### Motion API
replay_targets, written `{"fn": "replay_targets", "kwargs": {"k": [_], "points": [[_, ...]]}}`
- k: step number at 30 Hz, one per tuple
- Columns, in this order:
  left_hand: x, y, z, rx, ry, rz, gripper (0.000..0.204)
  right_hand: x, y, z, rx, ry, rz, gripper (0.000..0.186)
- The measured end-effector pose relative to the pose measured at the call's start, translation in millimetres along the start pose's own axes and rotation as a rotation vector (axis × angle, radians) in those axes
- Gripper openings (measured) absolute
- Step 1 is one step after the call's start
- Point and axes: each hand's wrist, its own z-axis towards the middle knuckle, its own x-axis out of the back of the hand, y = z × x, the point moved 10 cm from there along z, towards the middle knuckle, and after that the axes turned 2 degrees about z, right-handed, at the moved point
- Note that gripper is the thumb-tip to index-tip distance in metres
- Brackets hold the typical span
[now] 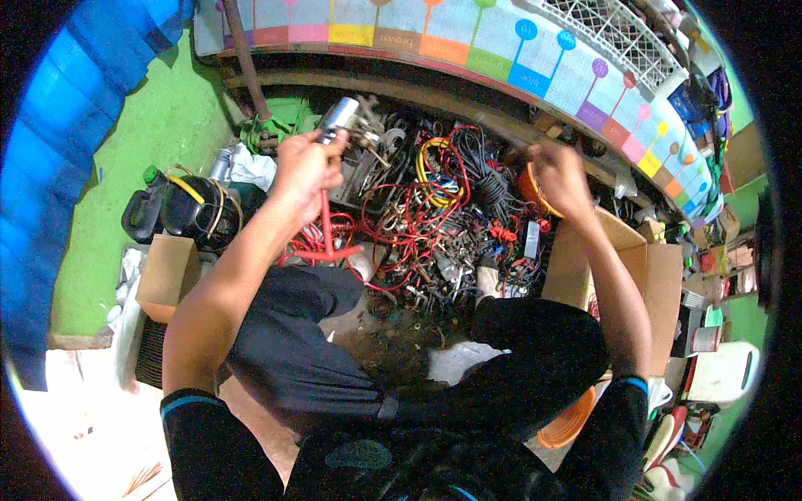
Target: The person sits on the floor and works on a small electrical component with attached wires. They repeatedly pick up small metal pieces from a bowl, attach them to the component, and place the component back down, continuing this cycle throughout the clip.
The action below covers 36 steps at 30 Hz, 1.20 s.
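Hold silver metal cylinder [341, 114] in closed left grip [313, 167], apparently to avoid multicoloured cables [459, 194]; cannot tell right grip's [558, 175] state.

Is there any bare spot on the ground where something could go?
Mostly the dark floor between the black trouser legs, bordered by the tangled pile and white cloth, though it looks littered. A tan patch shows between the left sleeve and left leg. It's crowded between the left hand and right hand: cables, a yellow coil, an orange bowl.

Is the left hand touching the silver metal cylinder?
Touching. The head view shows the left hand gripping the silver metal cylinder at its lower end.
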Motion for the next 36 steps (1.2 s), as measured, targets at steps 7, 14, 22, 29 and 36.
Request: {"fn": "replay_targets", "kwargs": {"k": [7, 14, 22, 29, 36], "points": [[34.0, 27.6, 0.6, -0.054, 0.109, -0.145, 0.005, -284.9, 39.1, -61.9, -0.856, -0.437, 0.892, 0.019], [15.1, 32.9, -15.3, -0.015, 0.054, -0.132, 0.017, -337.5, -12.6, -19.5, -0.512, -0.435, 0.612, 0.047], [-0.1, 28.9, -19.7, 0.006, -0.007, -0.138, 0.017, -262.4, 9.5, -41.9, -0.08, -0.554, 0.274, 0.034], [-46.2, 20.7, -25.8, 0.055, -0.084, -0.125, 0.012, -40.9, -82.9, -5.1, -0.021, -0.539, 0.315, 0.021], [-135.6, 16.6, -48.7, 0.012, -0.269, -0.1, 0.01, 31.9, -103.6, -29.2, -0.063, -0.197, 0.511, 0.033]]}}
